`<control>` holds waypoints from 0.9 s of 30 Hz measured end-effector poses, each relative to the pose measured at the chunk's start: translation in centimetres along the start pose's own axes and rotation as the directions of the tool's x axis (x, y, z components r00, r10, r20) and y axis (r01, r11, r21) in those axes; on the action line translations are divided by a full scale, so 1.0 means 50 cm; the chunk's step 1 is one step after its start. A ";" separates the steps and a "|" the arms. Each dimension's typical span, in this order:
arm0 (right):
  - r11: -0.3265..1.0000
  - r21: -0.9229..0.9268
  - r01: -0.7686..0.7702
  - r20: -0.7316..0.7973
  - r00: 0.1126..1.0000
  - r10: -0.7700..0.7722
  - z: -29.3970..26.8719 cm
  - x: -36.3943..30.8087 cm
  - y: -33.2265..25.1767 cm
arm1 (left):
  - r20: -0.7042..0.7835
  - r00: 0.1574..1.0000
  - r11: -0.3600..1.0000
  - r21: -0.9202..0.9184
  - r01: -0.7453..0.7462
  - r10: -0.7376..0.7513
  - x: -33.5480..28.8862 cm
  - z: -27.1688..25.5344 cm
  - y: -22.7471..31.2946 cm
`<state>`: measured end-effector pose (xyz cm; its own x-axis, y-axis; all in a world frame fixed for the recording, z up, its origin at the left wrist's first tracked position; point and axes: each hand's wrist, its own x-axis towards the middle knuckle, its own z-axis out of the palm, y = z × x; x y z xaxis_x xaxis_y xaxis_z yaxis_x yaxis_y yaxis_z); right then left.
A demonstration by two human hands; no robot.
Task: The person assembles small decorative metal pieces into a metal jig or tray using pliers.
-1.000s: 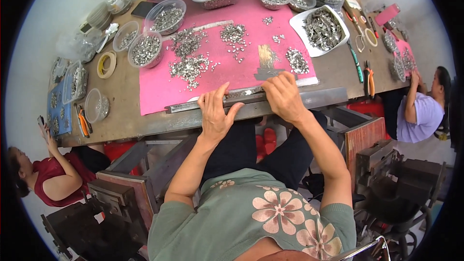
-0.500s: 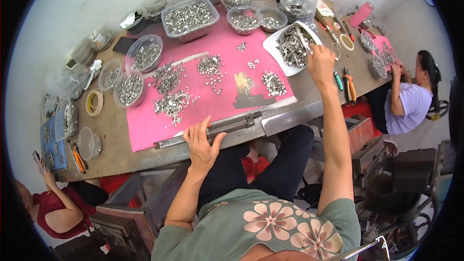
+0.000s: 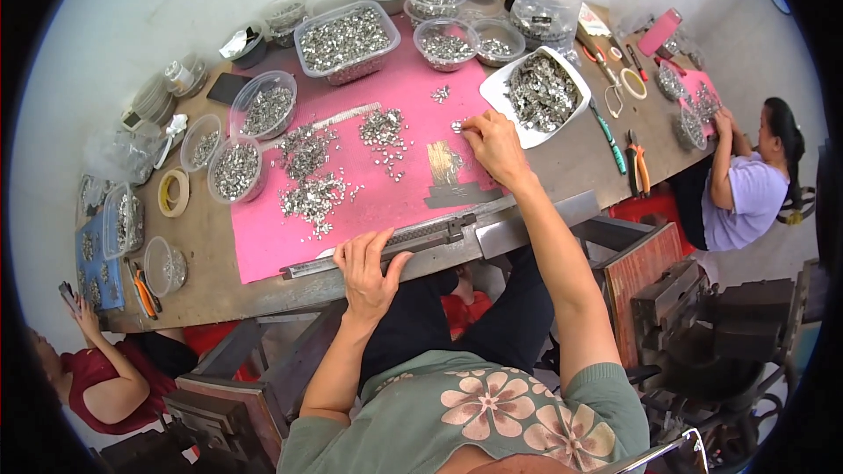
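My left hand (image 3: pixel 367 274) rests on the near edge of the table, fingers loosely spread over a long dark metal rail (image 3: pixel 420 234) with a perforated strip. Over the right part of the pink mat (image 3: pixel 351 202) is my right hand (image 3: pixel 497 151), its fingertips drawn together beside a few small silver metal pieces (image 3: pixel 457 125). Whatever is between those fingertips is hidden. Just beyond that hand stands a white square dish (image 3: pixel 507 114) heaped with dark and silver metal pieces (image 3: pixel 543 92). Loose piles of metal bits (image 3: pixel 313 199) lie on the mat.
Clear tubs of metal bits, including a large rectangular tub (image 3: pixel 347 39), line the back. Orange-handled pliers (image 3: pixel 638 167) and a green-handled tool (image 3: pixel 612 145) lie at right. Tape rolls are at both sides. One person (image 3: pixel 746 175) works at right, another (image 3: pixel 105 377) holds a phone at left.
My right hand has moved left from the white dish to the pink mat, now covering the small pile there. My left hand stays on the rail. The view has shifted slightly.
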<state>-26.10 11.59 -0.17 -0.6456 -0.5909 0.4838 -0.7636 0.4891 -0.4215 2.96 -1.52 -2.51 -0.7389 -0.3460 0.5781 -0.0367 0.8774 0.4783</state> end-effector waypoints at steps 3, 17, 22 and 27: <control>0.999 0.035 -0.020 0.016 1.000 0.020 0.003 0.000 -0.010 | -0.004 1.000 1.000 -0.001 0.003 -0.003 -0.003 -0.002 -0.001; 0.967 0.216 0.132 0.112 0.981 -0.159 -0.082 -0.090 -0.111 | -0.014 1.000 1.000 -0.006 -0.005 0.004 -0.002 -0.003 -0.004; 0.918 0.325 0.228 0.147 0.946 -0.288 -0.075 -0.187 -0.166 | -0.005 1.000 1.000 -0.007 -0.004 0.004 0.002 0.000 0.000; 0.937 0.183 0.298 0.156 0.932 -0.327 -0.075 -0.194 -0.175 | -0.002 1.000 1.000 -0.012 -0.002 0.002 0.000 0.002 0.000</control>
<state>-13.21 15.44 1.68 -0.3503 -0.8108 0.4689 -0.9055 0.1651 -0.3909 2.88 -1.51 -2.58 -0.7374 -0.3455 0.5805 -0.0276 0.8740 0.4852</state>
